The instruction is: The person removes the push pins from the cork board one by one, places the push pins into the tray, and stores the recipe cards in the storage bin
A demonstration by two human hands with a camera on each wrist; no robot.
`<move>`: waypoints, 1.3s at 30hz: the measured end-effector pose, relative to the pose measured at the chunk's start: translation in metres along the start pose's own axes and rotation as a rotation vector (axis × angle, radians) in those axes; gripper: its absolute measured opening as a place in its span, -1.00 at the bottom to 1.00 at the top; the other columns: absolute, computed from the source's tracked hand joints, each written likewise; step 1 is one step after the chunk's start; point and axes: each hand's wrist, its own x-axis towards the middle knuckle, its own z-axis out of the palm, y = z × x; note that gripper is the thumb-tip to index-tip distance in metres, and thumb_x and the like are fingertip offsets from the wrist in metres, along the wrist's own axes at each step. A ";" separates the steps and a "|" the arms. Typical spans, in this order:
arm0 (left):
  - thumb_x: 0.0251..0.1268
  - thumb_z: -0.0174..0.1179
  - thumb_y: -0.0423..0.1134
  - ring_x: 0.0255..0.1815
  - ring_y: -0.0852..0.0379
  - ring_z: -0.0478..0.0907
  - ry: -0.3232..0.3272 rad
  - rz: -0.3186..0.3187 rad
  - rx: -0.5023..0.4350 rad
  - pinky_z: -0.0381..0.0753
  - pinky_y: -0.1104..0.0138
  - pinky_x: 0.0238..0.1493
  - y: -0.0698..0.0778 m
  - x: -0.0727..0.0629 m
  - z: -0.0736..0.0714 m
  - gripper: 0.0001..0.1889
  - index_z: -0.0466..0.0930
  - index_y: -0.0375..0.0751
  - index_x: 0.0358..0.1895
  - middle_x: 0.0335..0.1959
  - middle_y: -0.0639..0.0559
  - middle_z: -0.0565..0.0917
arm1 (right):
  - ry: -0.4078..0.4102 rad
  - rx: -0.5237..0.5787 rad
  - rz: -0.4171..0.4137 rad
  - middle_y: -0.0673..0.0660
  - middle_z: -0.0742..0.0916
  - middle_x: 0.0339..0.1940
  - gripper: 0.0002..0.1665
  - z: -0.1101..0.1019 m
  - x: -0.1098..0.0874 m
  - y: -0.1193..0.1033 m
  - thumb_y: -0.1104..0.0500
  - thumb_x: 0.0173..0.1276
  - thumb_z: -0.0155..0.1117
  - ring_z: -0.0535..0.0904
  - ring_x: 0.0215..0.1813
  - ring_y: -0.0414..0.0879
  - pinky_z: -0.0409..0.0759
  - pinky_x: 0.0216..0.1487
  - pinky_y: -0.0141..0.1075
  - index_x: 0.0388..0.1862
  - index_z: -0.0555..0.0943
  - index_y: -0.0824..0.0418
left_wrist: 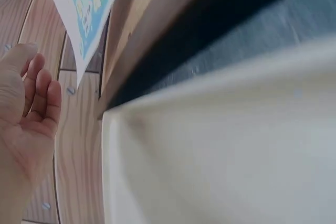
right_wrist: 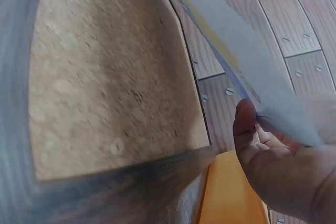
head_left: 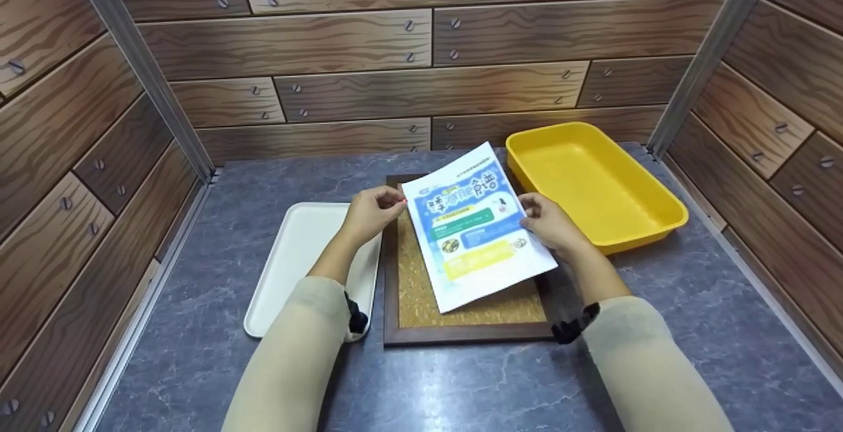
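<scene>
A printed paper sheet [head_left: 475, 228] with blue, green and yellow blocks is held tilted over a cork board [head_left: 421, 287] with a dark brown frame. My right hand [head_left: 552, 221] pinches the sheet's right edge, thumb on the printed face. In the right wrist view the sheet [right_wrist: 236, 40] rises above the cork surface [right_wrist: 115, 87]. At the sheet's upper left edge, my left hand [head_left: 372, 213] pinches a small red thing [head_left: 404, 201] between thumb and forefinger; its kind cannot be told. The left wrist view shows that hand [left_wrist: 31, 98] beside the sheet [left_wrist: 86, 11].
A shallow white tray [head_left: 280, 274] lies left of the board, under the left forearm. Behind the right hand stands a deep yellow bin [head_left: 593, 175]. Wood-patterned walls [head_left: 355, 96] close off the grey marbled table [head_left: 474, 386] at the back and sides.
</scene>
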 end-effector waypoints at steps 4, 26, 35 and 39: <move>0.50 0.41 -0.19 -0.23 0.20 0.67 -0.009 -0.023 -0.008 0.59 0.43 -0.22 -0.005 -0.005 -0.005 -0.87 0.84 -0.13 -0.05 -0.18 -0.03 0.86 | -0.024 0.064 0.012 0.25 0.61 0.03 -0.39 -0.010 -0.003 -0.001 0.44 0.62 0.03 0.58 -0.02 -0.06 0.61 -0.07 -0.42 0.60 0.31 0.42; 0.45 0.45 -0.26 -0.29 0.28 0.60 0.037 -0.065 0.024 0.55 0.45 -0.15 -0.042 -0.025 -0.040 -0.88 0.84 -0.23 -0.10 -0.19 -0.11 0.87 | 0.012 0.130 0.170 0.16 0.56 0.06 -0.09 -0.100 -0.003 0.006 0.51 0.48 -0.11 0.68 -0.16 -0.21 0.74 -0.08 -0.38 0.79 0.08 0.21; 0.46 0.43 -0.23 -0.28 0.28 0.59 0.017 -0.110 0.083 0.54 0.43 -0.13 -0.061 -0.031 -0.063 -0.85 0.83 -0.24 -0.08 -0.23 -0.07 0.85 | 0.095 0.074 0.229 0.14 0.59 0.08 -0.16 -0.133 0.000 0.020 0.43 0.59 -0.12 0.69 -0.19 -0.22 0.76 -0.08 -0.34 0.80 0.08 0.17; 0.46 0.40 -0.28 -0.32 0.32 0.55 -0.014 -0.148 0.045 0.53 0.47 -0.19 -0.070 -0.035 -0.069 -0.85 0.81 -0.30 -0.07 -0.31 0.03 0.79 | 0.139 -0.014 0.229 0.18 0.57 0.13 -0.27 -0.145 0.002 0.030 0.34 0.68 -0.12 0.65 -0.23 -0.24 0.70 -0.16 -0.37 0.78 0.16 0.19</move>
